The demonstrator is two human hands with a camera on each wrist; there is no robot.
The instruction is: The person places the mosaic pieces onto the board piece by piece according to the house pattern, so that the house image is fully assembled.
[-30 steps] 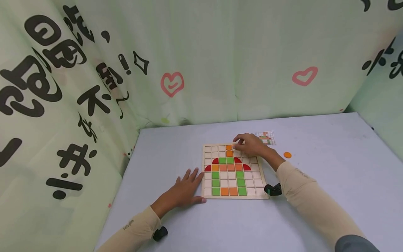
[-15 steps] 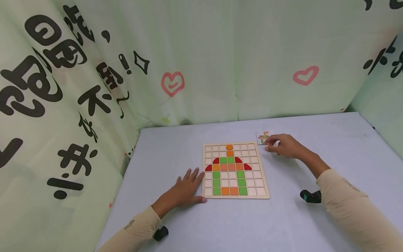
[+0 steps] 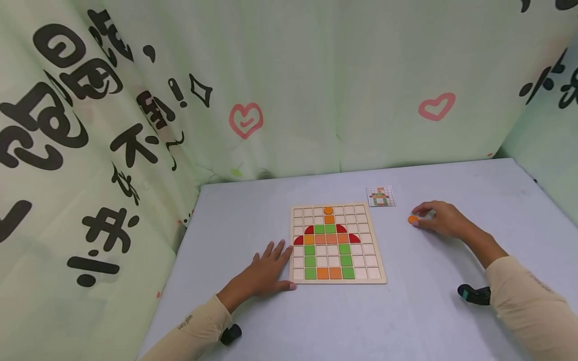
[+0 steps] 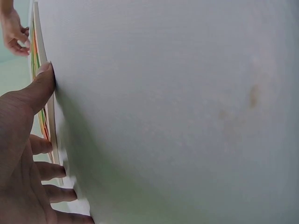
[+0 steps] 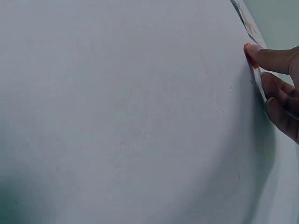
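Note:
My right hand (image 3: pixel 440 219) is at the right of the table, with thumb and fingertips pinching a small round orange disc (image 3: pixel 412 219). In the right wrist view the thumb lies against that orange disc (image 5: pixel 251 55), close over the table. With fingers spread, my left hand (image 3: pixel 266 273) rests at the left edge of a square wooden grid board (image 3: pixel 383 271); its thumb touches the board's near left corner. Green, orange and red pieces fill part of the grid in a figure shape. At the figure's top sits another orange disc (image 3: pixel 328 211).
A small pattern card (image 3: pixel 381 196) with a similar coloured figure lies beyond the board's far right corner. The table (image 3: pixel 343 321) has a pale cloth. Behind it hangs a light green curtain (image 3: pixel 289 75) printed with dark characters and hearts.
My right hand has moved from the board's top, past the card, rightward to the loose orange disc and taken hold of it. The left hand has stayed in place.

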